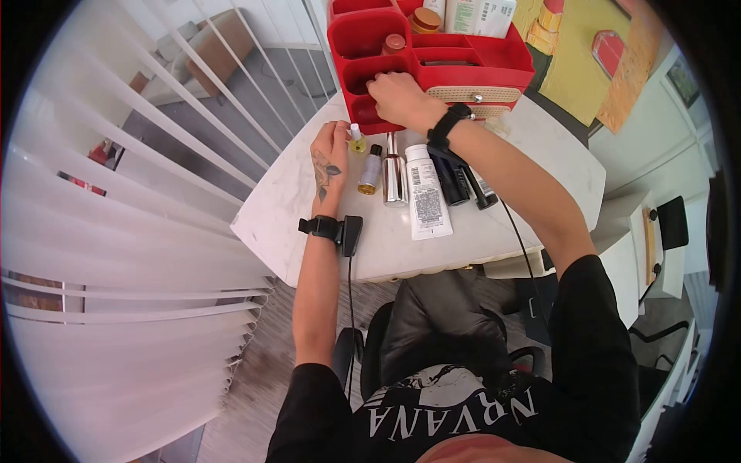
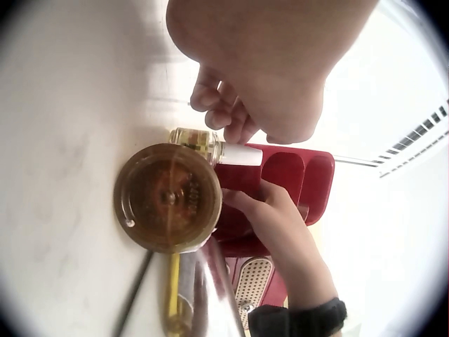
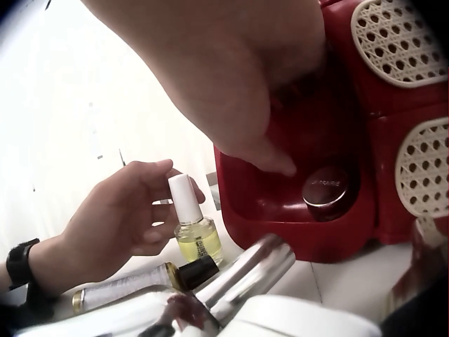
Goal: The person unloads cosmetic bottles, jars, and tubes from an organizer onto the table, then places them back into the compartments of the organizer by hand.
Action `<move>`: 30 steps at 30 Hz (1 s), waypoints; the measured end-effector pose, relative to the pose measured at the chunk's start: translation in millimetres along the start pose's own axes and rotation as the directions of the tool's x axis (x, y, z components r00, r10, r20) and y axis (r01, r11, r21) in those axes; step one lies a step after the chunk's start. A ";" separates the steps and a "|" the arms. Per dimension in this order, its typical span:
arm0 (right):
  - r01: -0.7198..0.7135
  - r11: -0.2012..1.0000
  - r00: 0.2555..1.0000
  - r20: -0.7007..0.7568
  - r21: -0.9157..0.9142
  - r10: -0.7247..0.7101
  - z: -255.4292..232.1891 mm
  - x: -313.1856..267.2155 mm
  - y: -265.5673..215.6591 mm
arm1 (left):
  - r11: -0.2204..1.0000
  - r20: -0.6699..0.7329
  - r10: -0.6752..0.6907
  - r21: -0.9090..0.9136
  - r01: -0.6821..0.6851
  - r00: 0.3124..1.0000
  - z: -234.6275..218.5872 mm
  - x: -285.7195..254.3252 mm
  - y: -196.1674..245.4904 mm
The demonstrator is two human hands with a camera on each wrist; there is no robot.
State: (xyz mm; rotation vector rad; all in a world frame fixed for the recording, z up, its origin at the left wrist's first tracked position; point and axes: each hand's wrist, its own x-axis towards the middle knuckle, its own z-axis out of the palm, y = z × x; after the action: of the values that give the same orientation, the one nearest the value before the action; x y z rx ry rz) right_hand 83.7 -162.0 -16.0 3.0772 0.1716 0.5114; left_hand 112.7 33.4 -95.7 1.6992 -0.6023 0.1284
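Observation:
My right hand reaches down into a side compartment of the red organizer. Its fingertips are hidden inside, and I cannot tell whether they hold anything; the thumb points down in the right wrist view. A dark round lid sits in the front compartment below that thumb. My left hand rests on its edge on the table, fingers loosely bent. Close beside its fingertips stands a small clear bottle of yellow liquid with a white cap.
A row of cosmetics crosses the tabletop: an amber-bottomed bottle, a silver bottle, a white tube and dark containers. The organizer also holds a round jar and a white box. Vertical blinds hang left.

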 end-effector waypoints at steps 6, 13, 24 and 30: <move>-0.044 0.998 0.995 0.090 -0.050 0.049 3.3 8.6 -3.8 | 1.000 0.006 -0.026 0.012 0.026 1.000 2.0 -1.2 -0.7; -0.173 0.984 0.959 0.234 0.036 0.160 -3.1 16.3 -9.8 | 0.999 0.013 -0.041 0.020 0.040 0.999 0.8 -3.2 2.5; -0.141 0.985 0.932 0.323 -0.095 0.165 -17.0 19.9 -18.1 | 0.998 0.035 -0.070 0.005 0.070 0.997 -1.3 -5.2 9.2; -0.212 0.970 0.881 0.453 0.120 0.136 -25.7 25.9 -11.9 | 1.000 0.033 -0.021 -0.002 0.021 0.999 3.6 -2.9 -0.9</move>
State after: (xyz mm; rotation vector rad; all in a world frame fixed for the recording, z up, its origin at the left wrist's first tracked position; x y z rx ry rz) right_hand 98.5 -147.4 16.3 3.2843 -0.0795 -0.2272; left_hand 109.8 31.1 -98.5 1.7076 -0.6080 0.0847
